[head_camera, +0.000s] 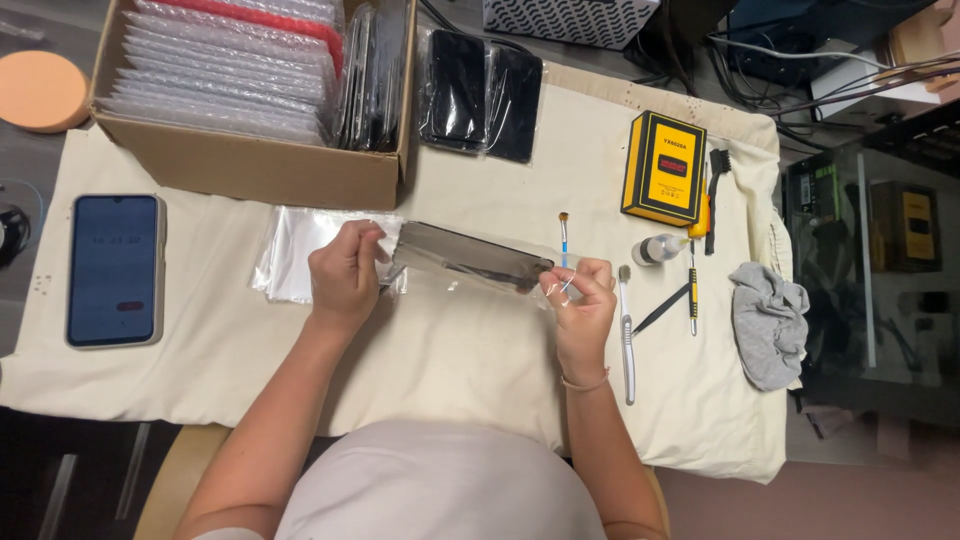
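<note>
A: Cream cloth (450, 360) covers the counter; box (250, 165) behind, phone (115, 270) at left.
B: Panel (470, 257), in a clear sleeve, is held above the cloth. Left hand (345, 278) pinches one end, right hand (582, 300) the other.
A: Risk?
B: Slick film: a loosened pinch could drop the panel onto the brushes (625, 330).

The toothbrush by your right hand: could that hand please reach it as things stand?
Probably yes: the toothbrush lies just beside the right hand with bare cloth between, but that hand's grip is on the bagged phone.
</note>
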